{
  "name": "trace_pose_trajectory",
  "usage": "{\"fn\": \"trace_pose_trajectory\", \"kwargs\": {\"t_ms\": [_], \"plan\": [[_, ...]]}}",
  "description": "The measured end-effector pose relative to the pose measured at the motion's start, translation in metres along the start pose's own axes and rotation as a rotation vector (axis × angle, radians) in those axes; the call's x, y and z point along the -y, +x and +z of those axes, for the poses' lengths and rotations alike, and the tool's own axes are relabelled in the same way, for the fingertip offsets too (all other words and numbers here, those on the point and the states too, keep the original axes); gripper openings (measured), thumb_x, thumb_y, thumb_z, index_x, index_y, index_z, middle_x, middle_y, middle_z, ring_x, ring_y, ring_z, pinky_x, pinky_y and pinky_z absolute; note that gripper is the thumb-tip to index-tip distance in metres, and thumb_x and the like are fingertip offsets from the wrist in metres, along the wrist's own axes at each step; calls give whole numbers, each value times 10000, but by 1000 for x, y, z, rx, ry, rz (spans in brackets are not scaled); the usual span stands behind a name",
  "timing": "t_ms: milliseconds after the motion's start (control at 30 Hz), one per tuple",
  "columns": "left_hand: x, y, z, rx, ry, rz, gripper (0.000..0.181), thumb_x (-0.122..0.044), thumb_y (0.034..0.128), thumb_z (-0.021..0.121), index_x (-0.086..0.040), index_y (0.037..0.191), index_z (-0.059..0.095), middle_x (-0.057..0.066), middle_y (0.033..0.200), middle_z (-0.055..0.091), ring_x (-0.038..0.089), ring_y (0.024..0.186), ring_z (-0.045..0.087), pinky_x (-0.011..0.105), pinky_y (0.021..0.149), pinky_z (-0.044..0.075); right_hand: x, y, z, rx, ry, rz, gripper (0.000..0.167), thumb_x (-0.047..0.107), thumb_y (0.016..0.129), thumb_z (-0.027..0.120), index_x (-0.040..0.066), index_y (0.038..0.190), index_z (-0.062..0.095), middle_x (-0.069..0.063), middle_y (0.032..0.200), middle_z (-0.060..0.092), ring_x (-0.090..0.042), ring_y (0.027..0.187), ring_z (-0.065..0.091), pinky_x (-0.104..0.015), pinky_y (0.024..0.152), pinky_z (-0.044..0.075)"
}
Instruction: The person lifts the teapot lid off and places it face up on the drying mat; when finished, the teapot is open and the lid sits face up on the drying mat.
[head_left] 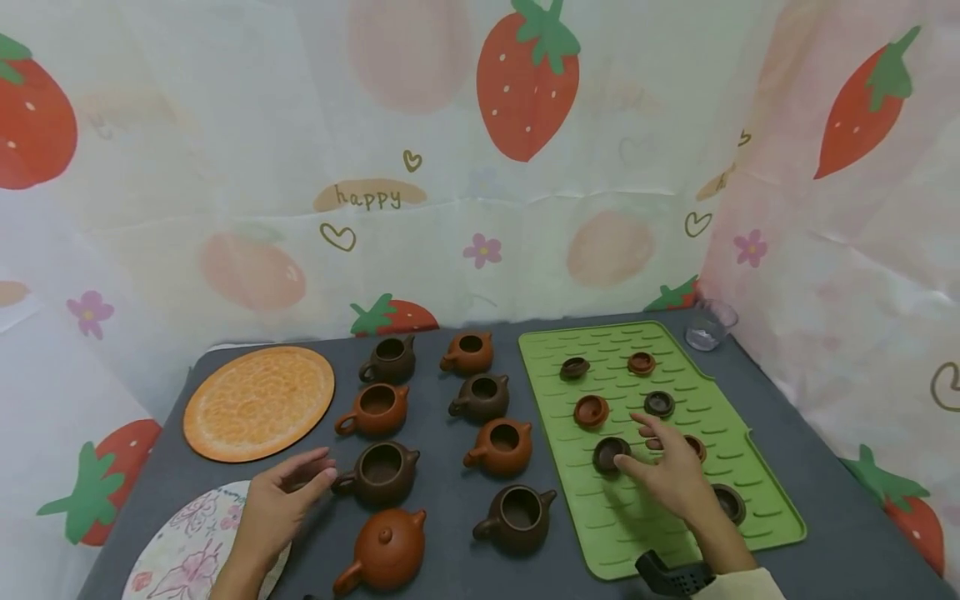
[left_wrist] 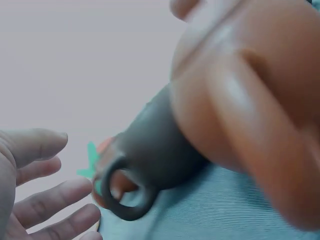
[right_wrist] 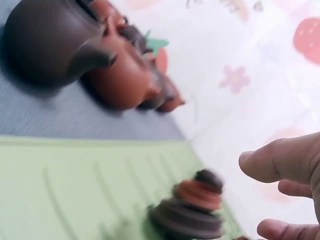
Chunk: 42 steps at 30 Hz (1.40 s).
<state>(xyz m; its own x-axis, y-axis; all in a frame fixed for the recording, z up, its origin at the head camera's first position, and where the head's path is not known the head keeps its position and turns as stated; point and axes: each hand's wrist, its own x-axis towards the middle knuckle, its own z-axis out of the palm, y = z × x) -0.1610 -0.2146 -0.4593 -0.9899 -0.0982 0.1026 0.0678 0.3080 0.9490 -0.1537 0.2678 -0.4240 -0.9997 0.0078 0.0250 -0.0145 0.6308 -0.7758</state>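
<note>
My left hand hovers with parted fingers just left of the handle of a dark brown lidless teapot. A small gap separates fingers and handle in the left wrist view. Nearest the front on that side is a reddish-brown teapot with its lid on. Above the green mat, my right hand has thumb and fingers spread, the thumb close to a dark lid. Nothing is held between them in the right wrist view; the dark lid appears below and left of the fingers.
Several lidless teapots, such as a dark one and a reddish one, stand in two columns. More lids, including a reddish lid, lie on the mat. A clear glass, round orange mat and floral mat lie around.
</note>
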Motion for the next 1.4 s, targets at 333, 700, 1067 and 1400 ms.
{"fn": "trace_pose_trajectory", "kwargs": {"t_ms": [333,700,1067,1400], "plan": [[-34,-22,-17,-96,54,46,426,-185,889,728,-43,1278,625,99,1045,700,74,899,657,198,720,516,39,-13,-13,-114,5,-199,612,189,895,724,38,1417,445,-211,1296,446,-338,1124,444,-528,828,410],[-47,-59,-6,-121,-51,76,395,-10,871,710,28,1254,622,87,1008,704,139,908,669,205,742,515,82,-34,-16,-141,15,-405,628,104,847,763,142,1412,490,-52,1268,508,-174,1091,489,-300,827,441],[-37,-75,8,-115,12,-89,443,-82,873,733,-3,1290,608,125,1041,698,110,893,665,239,714,527,117,-44,22,42,100,-529,621,178,854,766,264,1403,489,72,1266,496,-129,1043,494,-369,806,464],[-13,-72,16,-7,34,-233,484,-97,859,734,-28,1317,594,125,1046,693,133,877,673,255,743,522,138,-37,76,208,201,-557,534,257,898,720,242,1389,510,46,1211,522,-125,983,526,-338,807,461]]}}
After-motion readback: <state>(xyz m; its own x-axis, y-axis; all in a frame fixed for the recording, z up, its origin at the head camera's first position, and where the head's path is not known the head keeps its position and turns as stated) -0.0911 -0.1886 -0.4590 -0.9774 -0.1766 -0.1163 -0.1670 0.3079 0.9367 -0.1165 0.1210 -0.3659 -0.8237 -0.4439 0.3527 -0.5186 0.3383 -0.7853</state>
